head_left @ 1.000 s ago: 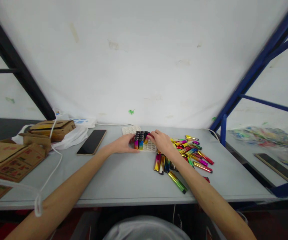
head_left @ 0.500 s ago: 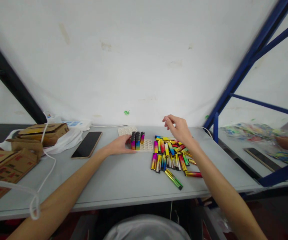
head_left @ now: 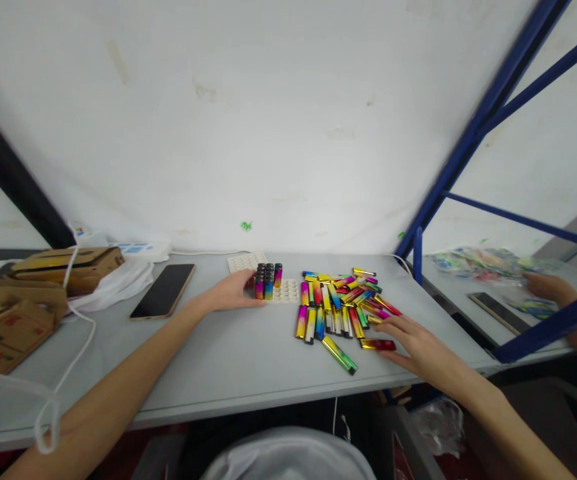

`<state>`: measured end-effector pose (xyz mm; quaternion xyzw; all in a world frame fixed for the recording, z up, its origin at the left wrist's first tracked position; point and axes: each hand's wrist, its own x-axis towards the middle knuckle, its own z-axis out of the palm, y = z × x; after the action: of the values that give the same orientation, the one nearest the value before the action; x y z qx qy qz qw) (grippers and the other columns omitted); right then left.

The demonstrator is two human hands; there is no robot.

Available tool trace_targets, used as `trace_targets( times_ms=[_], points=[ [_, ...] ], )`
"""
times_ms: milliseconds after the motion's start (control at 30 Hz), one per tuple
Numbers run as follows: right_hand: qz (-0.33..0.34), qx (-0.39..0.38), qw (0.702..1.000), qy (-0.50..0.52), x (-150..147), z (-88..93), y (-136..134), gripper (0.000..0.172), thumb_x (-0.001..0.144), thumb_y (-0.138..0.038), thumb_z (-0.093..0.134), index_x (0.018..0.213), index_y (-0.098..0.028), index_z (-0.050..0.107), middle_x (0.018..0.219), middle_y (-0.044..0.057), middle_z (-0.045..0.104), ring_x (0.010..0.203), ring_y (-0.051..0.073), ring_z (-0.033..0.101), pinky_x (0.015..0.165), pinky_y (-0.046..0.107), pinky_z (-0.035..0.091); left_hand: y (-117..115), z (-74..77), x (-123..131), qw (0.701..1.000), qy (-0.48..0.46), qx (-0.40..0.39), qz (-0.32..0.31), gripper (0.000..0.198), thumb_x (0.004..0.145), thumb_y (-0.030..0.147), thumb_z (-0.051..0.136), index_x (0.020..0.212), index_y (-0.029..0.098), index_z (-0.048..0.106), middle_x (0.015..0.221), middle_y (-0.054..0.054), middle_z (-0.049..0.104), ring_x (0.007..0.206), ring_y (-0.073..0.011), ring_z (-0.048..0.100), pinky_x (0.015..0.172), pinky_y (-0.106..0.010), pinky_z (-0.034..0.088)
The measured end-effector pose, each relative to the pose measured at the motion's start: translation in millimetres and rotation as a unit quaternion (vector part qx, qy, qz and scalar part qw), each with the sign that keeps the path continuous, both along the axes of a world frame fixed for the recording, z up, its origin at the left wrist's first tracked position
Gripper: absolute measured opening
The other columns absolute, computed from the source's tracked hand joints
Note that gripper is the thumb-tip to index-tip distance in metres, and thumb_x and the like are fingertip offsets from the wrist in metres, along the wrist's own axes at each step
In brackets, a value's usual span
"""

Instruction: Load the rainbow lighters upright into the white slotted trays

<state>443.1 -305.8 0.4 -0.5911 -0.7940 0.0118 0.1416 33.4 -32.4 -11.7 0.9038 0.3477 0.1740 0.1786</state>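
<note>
My left hand (head_left: pixel 230 291) is curled round the left side of several upright lighters (head_left: pixel 269 283) with black tops. Its thumb lies in front and its fingers behind, partly hidden by them. The lighters stand on the left part of a cream tray (head_left: pixel 289 291) with round holes. My right hand (head_left: pixel 415 347) is at the right edge of a heap of shiny coloured lighters (head_left: pixel 338 300), fingers apart. Its thumb and fingertips are on either side of a red and gold lighter (head_left: pixel 378 345) lying flat; whether they touch it I cannot tell. A green and gold lighter (head_left: pixel 339 355) lies in front of the heap.
A second cream tray (head_left: pixel 247 261) lies behind my left hand. Further left are a phone (head_left: pixel 163 291), cardboard boxes (head_left: pixel 21 330) and a white cable. A blue metal frame (head_left: pixel 433 180) rises at the right; past it another person's hand (head_left: pixel 548 287) shows beside bagged items.
My right hand has come down from above the back of the heap to its right front edge, and its fingers have spread. My left hand stays at the upright lighters. The view has shifted slightly right.
</note>
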Motion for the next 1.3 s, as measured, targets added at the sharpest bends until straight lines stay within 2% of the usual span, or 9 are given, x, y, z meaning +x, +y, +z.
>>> trace_targets(
  times_ms=[167,433,600,733,800,933,1033,1100,1300],
  points=[
    [0.011,-0.067,0.997,0.031,4,-5.9,7,0.017,0.101,-0.031,0.061,0.107,-0.023,0.075,0.115,0.012,0.075,0.111,0.029,0.072,0.099,0.045,0.059,-2,1.0,0,1.000,0.003,-0.015,0.003,0.060,0.069,0.067,0.079,0.103,0.020,0.064,0.104,-0.012,0.072,0.089,-0.0321,0.067,0.080,-0.041,0.055],
    [-0.021,-0.061,0.975,0.211,-6,29.7,21,0.038,0.100,-0.056,0.063,0.112,-0.021,0.072,0.105,0.010,0.078,0.090,0.025,0.073,0.083,0.038,0.060,0,-0.9,-1,1.000,0.025,-0.006,0.006,0.062,0.071,0.069,0.077,0.108,0.021,0.064,0.112,-0.015,0.072,0.099,-0.0352,0.068,0.087,-0.046,0.057],
    [-0.019,-0.019,0.889,0.457,-30,30.0,73,0.047,0.084,-0.062,0.079,0.105,-0.021,0.071,0.110,0.010,0.075,0.087,0.023,0.070,0.072,0.034,0.058,-1,-1.0,-2,1.000,0.002,0.002,0.003,0.058,0.069,0.067,0.081,0.100,0.021,0.064,0.102,-0.013,0.071,0.090,-0.0340,0.067,0.082,-0.045,0.056],
    [-0.042,-0.026,0.794,0.605,-60,25.8,130,0.052,0.083,-0.071,0.074,0.093,-0.020,0.071,0.084,0.004,0.069,0.075,0.019,0.066,0.063,0.030,0.053,-1,-2.6,-3,1.000,-0.006,0.017,-0.010,0.056,0.070,0.067,0.080,0.097,0.021,0.063,0.099,-0.012,0.071,0.085,-0.0305,0.066,0.078,-0.041,0.056],
    [-0.020,-0.030,0.769,0.638,-78,28.5,154,0.056,0.082,-0.075,0.071,0.084,-0.020,0.066,0.080,0.003,0.066,0.072,0.017,0.063,0.066,0.029,0.053,0,-3.4,-4,1.000,-0.001,0.020,-0.009,0.055,0.071,0.067,0.079,0.096,0.021,0.063,0.098,-0.011,0.071,0.083,-0.0287,0.066,0.076,-0.039,0.055],
    [0.046,-0.101,0.758,0.643,-111,33.9,184,0.056,0.085,-0.078,0.065,0.092,-0.023,0.057,0.070,-0.002,0.063,0.061,0.015,0.058,0.060,0.028,0.050,-1,-2.8,-3,1.000,0.006,0.017,0.000,0.058,0.070,0.069,0.080,0.097,0.021,0.064,0.098,-0.011,0.071,0.083,-0.0285,0.066,0.074,-0.038,0.055],
    [0.076,-0.122,0.757,0.637,-128,29.9,192,0.056,0.088,-0.076,0.063,0.109,-0.023,0.058,0.059,-0.011,0.044,0.044,0.009,0.032,0.045,0.022,0.029,-3,-0.8,-3,1.000,0.004,0.010,0.002,0.060,0.070,0.069,0.080,0.100,0.020,0.064,0.101,-0.012,0.072,0.087,-0.0309,0.067,0.077,-0.040,0.055],
    [0.068,-0.129,0.759,0.635,-133,23.5,194,0.060,0.090,-0.075,0.062,0.119,-0.022,0.059,0.059,-0.013,0.033,0.044,0.008,0.020,0.045,0.022,0.016,-4,0.5,-3,1.000,-0.001,0.001,-0.002,0.060,0.070,0.067,0.081,0.105,0.020,0.064,0.105,-0.013,0.072,0.092,-0.0328,0.068,0.081,-0.042,0.056],
    [0.074,-0.162,0.761,0.623,-133,2.7,188,0.060,0.087,-0.074,0.065,0.114,-0.021,0.060,0.069,-0.009,0.043,0.050,0.007,0.023,0.049,0.024,0.018,-4,0.7,-3,1.000,-0.008,-0.011,-0.011,0.061,0.072,0.066,0.081,0.108,0.020,0.065,0.107,-0.014,0.073,0.096,-0.0345,0.068,0.085,-0.044,0.056]
  ],
)
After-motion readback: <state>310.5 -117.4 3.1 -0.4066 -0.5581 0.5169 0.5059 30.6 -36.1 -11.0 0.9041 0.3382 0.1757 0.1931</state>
